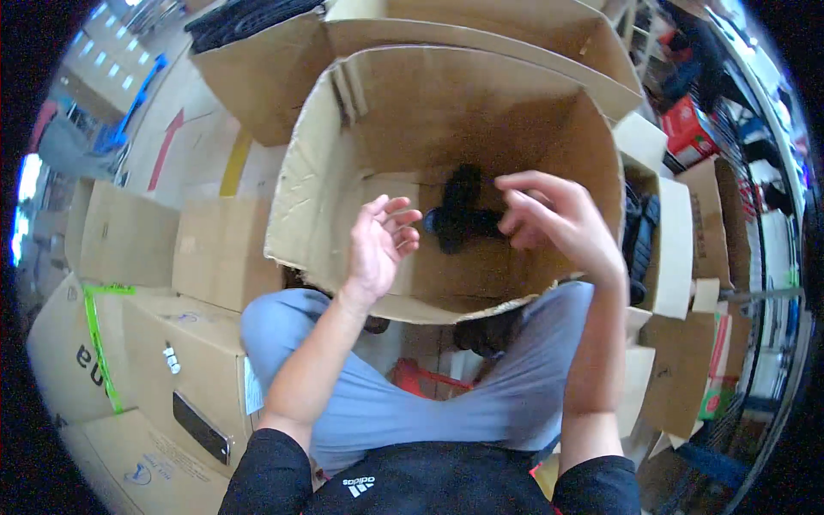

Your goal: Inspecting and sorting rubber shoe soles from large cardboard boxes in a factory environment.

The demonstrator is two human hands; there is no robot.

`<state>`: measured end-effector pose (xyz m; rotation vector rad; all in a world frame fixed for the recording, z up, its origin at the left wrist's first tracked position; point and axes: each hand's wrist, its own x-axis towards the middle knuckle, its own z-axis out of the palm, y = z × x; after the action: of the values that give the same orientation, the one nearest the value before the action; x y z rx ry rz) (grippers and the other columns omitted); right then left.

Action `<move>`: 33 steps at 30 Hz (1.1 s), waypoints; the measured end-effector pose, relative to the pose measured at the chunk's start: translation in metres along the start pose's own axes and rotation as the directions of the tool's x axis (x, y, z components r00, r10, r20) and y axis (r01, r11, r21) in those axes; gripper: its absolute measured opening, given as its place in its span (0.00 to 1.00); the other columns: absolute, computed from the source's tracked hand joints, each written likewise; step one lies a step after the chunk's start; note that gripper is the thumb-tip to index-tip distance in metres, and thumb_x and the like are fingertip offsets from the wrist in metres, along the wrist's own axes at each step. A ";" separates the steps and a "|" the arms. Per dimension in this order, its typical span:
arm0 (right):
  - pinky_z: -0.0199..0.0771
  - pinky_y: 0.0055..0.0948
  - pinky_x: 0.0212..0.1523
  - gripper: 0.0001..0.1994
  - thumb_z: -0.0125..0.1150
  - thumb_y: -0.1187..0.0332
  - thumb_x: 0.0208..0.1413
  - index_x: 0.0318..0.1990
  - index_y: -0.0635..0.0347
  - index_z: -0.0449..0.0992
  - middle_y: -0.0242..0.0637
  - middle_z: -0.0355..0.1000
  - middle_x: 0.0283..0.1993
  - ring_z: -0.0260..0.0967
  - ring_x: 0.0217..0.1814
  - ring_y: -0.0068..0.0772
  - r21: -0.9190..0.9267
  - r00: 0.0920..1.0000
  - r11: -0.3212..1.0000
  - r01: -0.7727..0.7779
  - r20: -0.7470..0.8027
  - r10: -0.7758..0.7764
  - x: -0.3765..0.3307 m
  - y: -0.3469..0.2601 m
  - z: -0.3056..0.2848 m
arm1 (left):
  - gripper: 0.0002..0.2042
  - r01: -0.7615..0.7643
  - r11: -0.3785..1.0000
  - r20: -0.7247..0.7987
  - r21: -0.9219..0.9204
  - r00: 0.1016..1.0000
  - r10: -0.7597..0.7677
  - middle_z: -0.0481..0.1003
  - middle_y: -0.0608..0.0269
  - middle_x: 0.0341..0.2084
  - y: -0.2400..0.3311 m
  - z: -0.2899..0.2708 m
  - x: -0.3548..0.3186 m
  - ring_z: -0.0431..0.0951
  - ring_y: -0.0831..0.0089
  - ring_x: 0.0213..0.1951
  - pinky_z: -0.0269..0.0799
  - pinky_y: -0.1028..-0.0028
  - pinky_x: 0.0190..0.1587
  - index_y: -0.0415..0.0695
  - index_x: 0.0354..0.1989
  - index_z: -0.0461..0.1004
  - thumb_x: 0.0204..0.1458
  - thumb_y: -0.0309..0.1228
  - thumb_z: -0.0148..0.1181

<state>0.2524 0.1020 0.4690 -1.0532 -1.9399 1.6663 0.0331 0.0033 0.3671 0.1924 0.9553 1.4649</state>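
Observation:
A large cardboard box [305, 202] stands open between my knees. On its floor lie a few dark black items [455, 210], too dim to name. My left hand [378, 245] hovers over the box's near left part, palm turned inward, fingers apart and slightly curled, with nothing in it. Over the right part is my right hand [554, 215], its fingers bent and apart, a little blurred, and no object shows in it. Neither hand touches the dark items.
Closed cartons [184, 365] stand to my left, with a dark phone [202, 427] lying on one. Behind the box is another open carton [481, 34]. At right, an open box [642, 245] holds black items beside metal shelving [772, 360]. Something red [421, 378] lies below my legs.

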 end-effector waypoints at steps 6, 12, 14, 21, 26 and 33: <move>0.69 0.43 0.43 0.21 0.56 0.66 0.47 0.51 0.55 0.66 0.49 0.69 0.44 0.67 0.49 0.49 -0.704 0.976 0.677 -0.215 -0.174 0.128 0.176 0.217 0.052 | 0.15 0.103 0.989 -0.010 -0.106 0.994 -0.105 0.73 0.62 0.29 -0.001 -0.002 0.005 0.71 0.74 0.27 0.67 0.75 0.31 0.44 0.39 0.68 0.53 0.43 0.46; 0.50 0.49 0.58 0.25 0.43 0.62 0.55 0.63 0.44 0.52 0.35 0.52 0.65 0.43 0.68 0.42 -0.976 0.980 0.172 0.131 0.154 0.127 0.197 0.327 0.135 | 0.13 0.084 0.996 -0.015 0.015 0.996 -0.083 0.72 0.61 0.30 0.007 0.002 -0.004 0.71 0.73 0.29 0.66 0.74 0.32 0.43 0.38 0.68 0.53 0.39 0.47; 0.48 0.51 0.59 0.24 0.41 0.59 0.56 0.62 0.42 0.53 0.32 0.51 0.65 0.40 0.69 0.41 -0.974 0.959 0.029 0.225 0.226 0.169 0.198 0.374 0.132 | 0.13 0.110 0.994 0.046 -0.017 0.993 -0.109 0.73 0.61 0.31 0.007 0.004 0.000 0.71 0.77 0.28 0.66 0.77 0.33 0.44 0.41 0.67 0.53 0.39 0.48; 0.55 0.40 0.53 0.10 0.49 0.65 0.49 0.33 0.48 0.79 0.27 0.70 0.44 0.59 0.53 0.34 -0.897 0.914 -0.176 0.405 0.395 0.088 0.174 0.326 0.100 | 0.13 0.080 0.996 0.024 -0.031 0.997 -0.079 0.72 0.61 0.30 0.012 0.003 0.000 0.71 0.73 0.28 0.66 0.74 0.32 0.44 0.40 0.68 0.52 0.39 0.49; 0.63 0.40 0.51 0.10 0.54 0.74 0.41 0.34 0.57 0.77 0.39 0.71 0.42 0.65 0.48 0.45 -0.840 0.955 0.526 0.133 0.251 0.159 0.142 0.191 0.012 | 0.13 0.053 0.993 0.054 0.108 0.997 -0.059 0.73 0.62 0.31 0.016 0.000 -0.001 0.72 0.75 0.30 0.68 0.76 0.34 0.44 0.40 0.68 0.53 0.39 0.49; 0.67 0.35 0.50 0.10 0.49 0.77 0.45 0.37 0.57 0.68 0.37 0.68 0.38 0.66 0.50 0.38 0.415 0.934 0.836 0.358 -0.145 -0.328 0.035 0.092 -0.009 | 0.25 -0.383 0.556 0.379 0.737 0.916 0.129 0.68 0.55 0.45 0.015 -0.007 0.003 0.67 0.65 0.50 0.61 0.68 0.54 0.47 0.51 0.66 0.45 0.43 0.61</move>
<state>0.2635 0.1357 0.3765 -0.5419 -1.4940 1.7123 0.0170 0.0056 0.3709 1.2460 1.3364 1.1042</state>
